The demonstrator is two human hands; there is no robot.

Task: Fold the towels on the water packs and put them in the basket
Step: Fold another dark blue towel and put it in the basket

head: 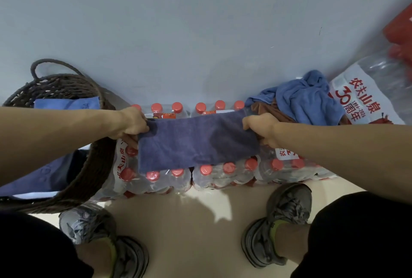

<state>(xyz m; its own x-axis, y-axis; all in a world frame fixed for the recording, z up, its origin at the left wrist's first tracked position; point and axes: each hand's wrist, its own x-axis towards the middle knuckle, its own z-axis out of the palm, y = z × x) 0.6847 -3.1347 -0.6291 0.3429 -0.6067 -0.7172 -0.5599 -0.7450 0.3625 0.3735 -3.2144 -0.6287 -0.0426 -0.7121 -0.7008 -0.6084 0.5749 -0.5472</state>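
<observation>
The dark blue terry towel [196,141] lies stretched across the shrink-wrapped red-capped water packs [223,172], long axis left to right; the left hand [131,124] pinches one short end, the right hand [260,129] the other; the brown woven basket [89,166] sits left, nearer the left hand; unfolded towels [305,99] crowd the right.

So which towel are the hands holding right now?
The dark purple-blue towel, stretched flat over the water packs, with the left hand and right hand gripping its ends. The light blue towel and brown towel lie crumpled, untouched.
</observation>
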